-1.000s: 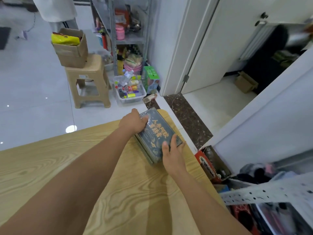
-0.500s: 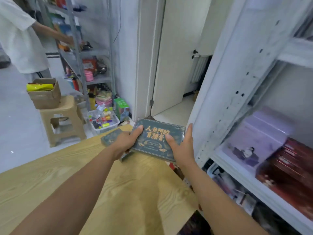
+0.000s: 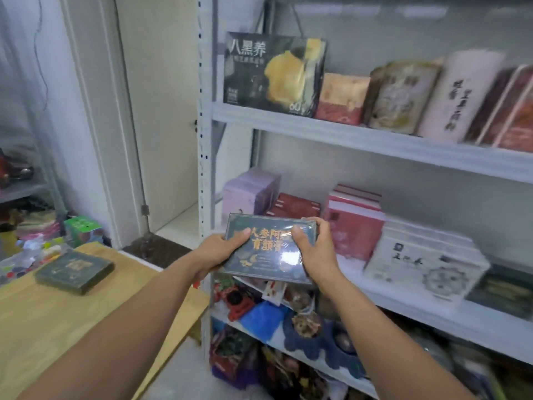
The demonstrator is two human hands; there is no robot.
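Observation:
I hold a flat dark green box with gold lettering, wrapped in shiny film, in the air in front of the middle shelf of a white metal rack. My left hand grips its left edge with the thumb on top. Its right edge sits in my right hand, thumb on the lid and fingers curled over the far corner. A second box of the same kind lies on the wooden table at the left.
The middle shelf carries purple, red, pink and white boxes. The upper shelf holds a black box and other upright packs. Bags and packets fill the lowest shelf. A door stands left of the rack.
Both hands lifted the green box off the stack on the table and carried it right, up to the middle shelf. One box stayed on the table.

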